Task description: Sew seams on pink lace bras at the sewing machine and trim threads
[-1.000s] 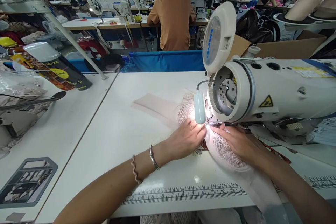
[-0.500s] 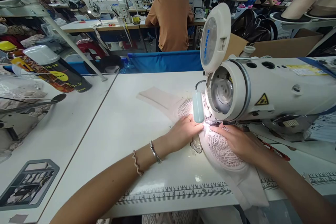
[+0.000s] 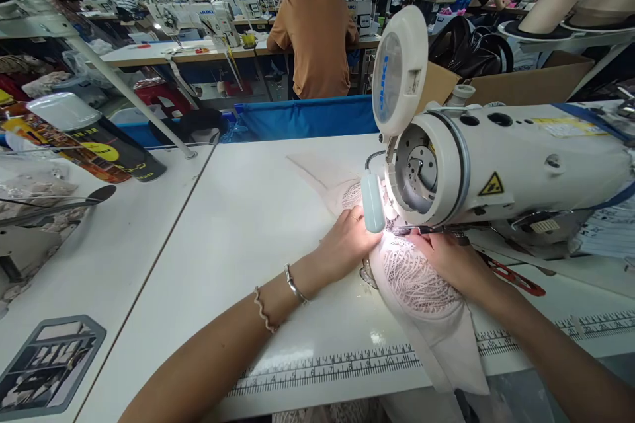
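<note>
A pale pink lace bra piece, with plain fabric bands, lies under the head of a white sewing machine. My left hand is closed on its left edge beside the needle area, its fingertips partly behind a small pale green lamp. On the near lace cup rests my right hand, fingers together on the fabric close to the presser foot. The lamp's glare and the machine head hide the needle. The far end of the fabric spreads over the table behind my left hand.
Red-handled scissors lie beneath the machine arm. A printed ruler runs along the front edge of the table. At left are a spray can, a metal post and another machine. A person sits ahead.
The view has shifted slightly. The round part inside the open machine head has turned. The far fabric has drawn nearer the machine, and my right fingers have drawn in a little on the cup.
</note>
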A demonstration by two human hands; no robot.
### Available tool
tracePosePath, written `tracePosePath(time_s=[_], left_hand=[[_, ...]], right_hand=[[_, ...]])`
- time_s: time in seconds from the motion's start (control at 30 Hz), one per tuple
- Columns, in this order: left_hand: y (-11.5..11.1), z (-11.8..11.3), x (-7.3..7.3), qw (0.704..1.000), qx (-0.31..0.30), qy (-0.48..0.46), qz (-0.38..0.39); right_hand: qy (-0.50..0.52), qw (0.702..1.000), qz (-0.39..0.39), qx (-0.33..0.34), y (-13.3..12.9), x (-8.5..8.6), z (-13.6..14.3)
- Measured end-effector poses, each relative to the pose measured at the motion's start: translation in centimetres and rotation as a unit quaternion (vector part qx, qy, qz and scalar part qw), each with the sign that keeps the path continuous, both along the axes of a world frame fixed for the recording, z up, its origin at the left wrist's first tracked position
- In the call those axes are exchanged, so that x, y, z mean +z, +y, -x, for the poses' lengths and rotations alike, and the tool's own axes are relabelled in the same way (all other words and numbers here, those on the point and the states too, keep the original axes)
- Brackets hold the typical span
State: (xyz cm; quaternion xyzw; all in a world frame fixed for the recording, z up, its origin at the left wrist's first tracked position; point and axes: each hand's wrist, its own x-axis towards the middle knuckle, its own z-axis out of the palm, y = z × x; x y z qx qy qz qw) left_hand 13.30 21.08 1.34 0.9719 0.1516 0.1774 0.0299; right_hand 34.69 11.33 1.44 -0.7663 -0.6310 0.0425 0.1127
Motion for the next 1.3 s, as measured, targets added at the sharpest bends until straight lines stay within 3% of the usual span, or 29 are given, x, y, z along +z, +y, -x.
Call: tracePosePath(time_s=[0.13, 0.33, 0.47, 0.6, 0.87, 1.3], left_hand=[[-3.1, -0.5, 0.3, 0.997, 0.011, 0.054, -0.051], [-5.9, -0.5, -1.1, 0.986, 0.046, 0.054, -0.148], [-5.7, -0.4, -2.2, 0.984, 0.051, 0.050, -0.162], [-5.4, -0.3, -2.4, 0.984, 0.045, 0.069, -0.158], [-5.2, -0.1, -1.9, 0.986, 0.030, 0.052, -0.152], [-3.0, 0.7, -1.1, 0.995, -0.001, 0.042, -0.090]], right_hand=[[0.059, 0.997, 0.048, 0.003, 0.3, -0.1, 0.3], [0.074, 0.997, -0.002, -0.021, 0.7, -0.3, -0.3], [0.056, 0.998, -0.040, -0.002, 0.5, -1.1, -1.3], [0.007, 0.998, -0.049, 0.044, -0.6, -2.0, -1.9], [-0.020, 0.963, -0.117, 0.243, -1.5, -1.4, -1.8], [-0.084, 0.955, -0.131, 0.253, -1.3, -1.2, -1.3]])
